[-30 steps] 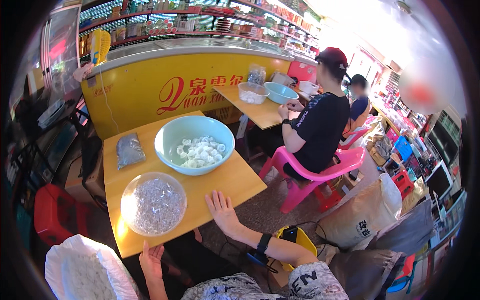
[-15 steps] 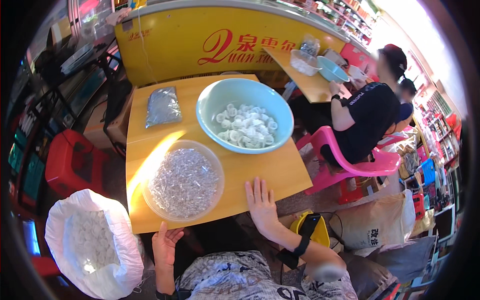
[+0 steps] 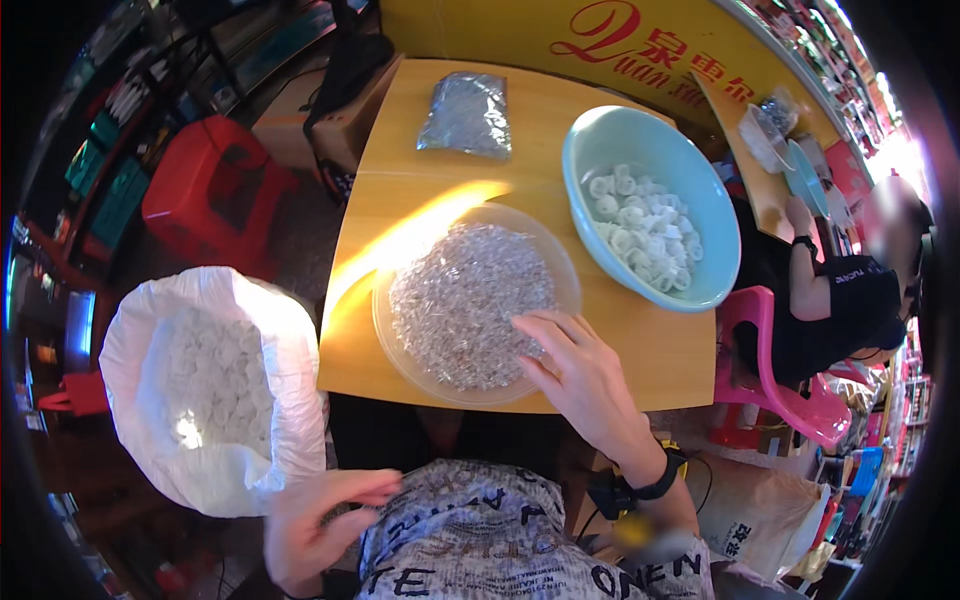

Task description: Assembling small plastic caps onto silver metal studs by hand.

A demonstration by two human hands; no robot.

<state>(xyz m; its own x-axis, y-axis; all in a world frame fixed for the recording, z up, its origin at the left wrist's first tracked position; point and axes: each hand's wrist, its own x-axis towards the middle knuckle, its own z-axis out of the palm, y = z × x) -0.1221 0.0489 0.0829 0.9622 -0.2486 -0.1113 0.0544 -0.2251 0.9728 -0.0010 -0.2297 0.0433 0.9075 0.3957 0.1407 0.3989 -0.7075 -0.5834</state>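
My right hand [image 3: 585, 378] hovers at the right rim of a clear shallow bowl [image 3: 392, 345]. Its thumb and fingers are apart, with nothing between them. Many small transparent plastic pieces [image 3: 470, 310] fill the bowl. My left hand [image 3: 325, 525] is off the table's front edge, low before my shirt and beside a white sack. It is a little blurred, its fingers stretched out and the thumb apart, holding nothing. Back right on the table, a light blue basin [image 3: 715, 245] holds a heap of white ring-shaped pieces [image 3: 648, 228].
A silvery plastic bag [image 3: 465, 115] lies at the back of the wooden table [image 3: 640, 375]. The white sack [image 3: 290, 350] of whitish pieces stands left, near a red stool [image 3: 215, 190]. At right, a person in black [image 3: 860, 295] sits on a pink chair [image 3: 765, 360].
My right hand has lifted from the tabletop to the clear bowl's rim. My left hand has drawn back from the table edge toward the sack. The view has turned left and down.
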